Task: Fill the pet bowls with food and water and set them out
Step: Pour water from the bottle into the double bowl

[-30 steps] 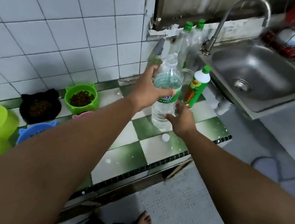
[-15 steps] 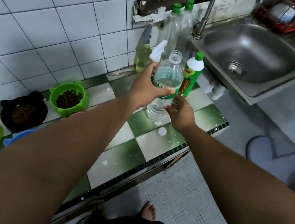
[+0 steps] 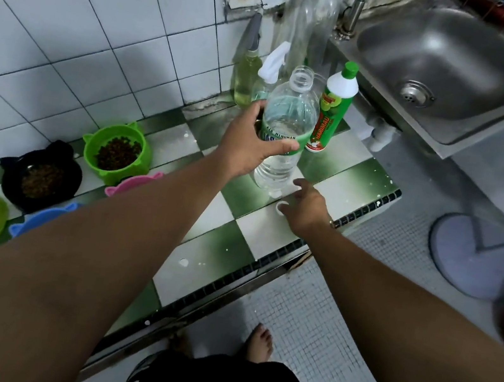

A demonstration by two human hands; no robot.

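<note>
Keeps left hand point(image 3: 251, 147) wrapped round uncapped water bottle point(image 3: 290, 110), drops right hand point(image 3: 307, 208), fingers slack, to cap point(image 3: 280, 209) at bottle's 5 o'clock; pouring likely next.

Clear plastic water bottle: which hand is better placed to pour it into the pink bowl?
Left. The left hand grips the uncapped clear plastic water bottle, and the pink cat-eared bowl sits on that side. The right hand is down at the small white cap.

White wall tiles point(image 3: 74, 11) stood behind a green-and-white checkered counter point(image 3: 215, 261). A steel sink point(image 3: 449, 57) was at the right, and the floor point(image 3: 306, 316) was grey mosaic.
</note>
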